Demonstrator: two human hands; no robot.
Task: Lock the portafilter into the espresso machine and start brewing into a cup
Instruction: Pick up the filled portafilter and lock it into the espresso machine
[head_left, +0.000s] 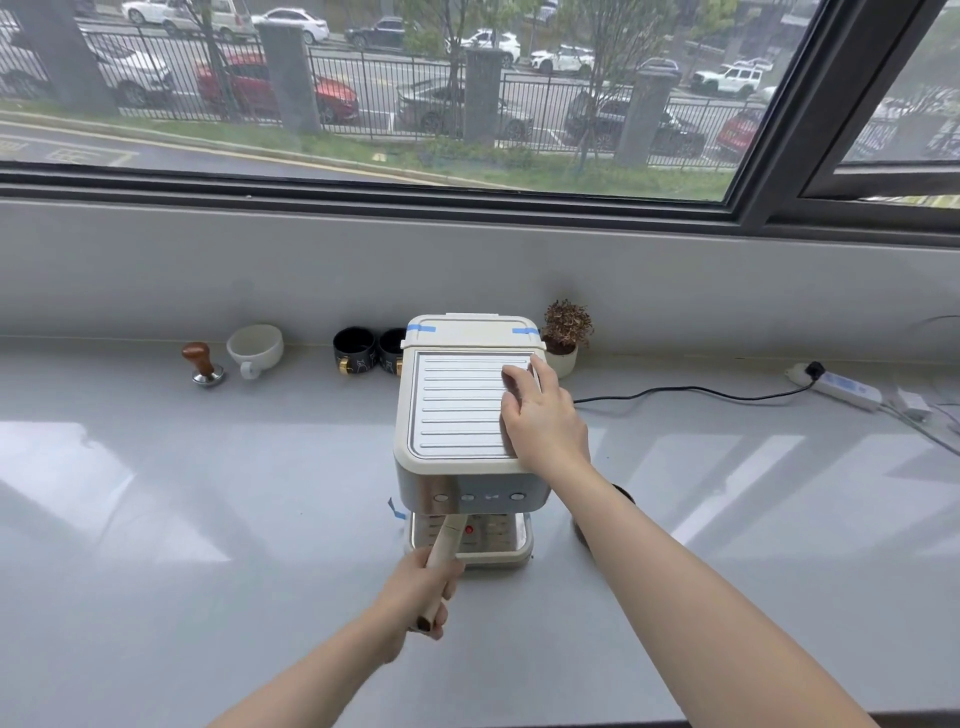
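Note:
A cream espresso machine (457, 410) stands on the grey counter, seen from above. My left hand (423, 592) grips the cream handle of the portafilter (448, 538), which slants up under the machine's front; its basket is hidden by the machine body. My right hand (540, 415) lies flat on the right side of the ribbed top plate, fingers spread, holding nothing. A white cup (255, 347) sits far left by the wall. Two black cups (356, 351) stand just left of the machine. No cup shows on the drip tray (498, 551).
A wooden-handled tamper (205, 366) stands left of the white cup. A small potted plant (565, 335) sits behind the machine's right corner. A black cable (691, 389) runs to a power strip (844, 389) at the right. A dark round object (623, 493) peeks from behind my right forearm.

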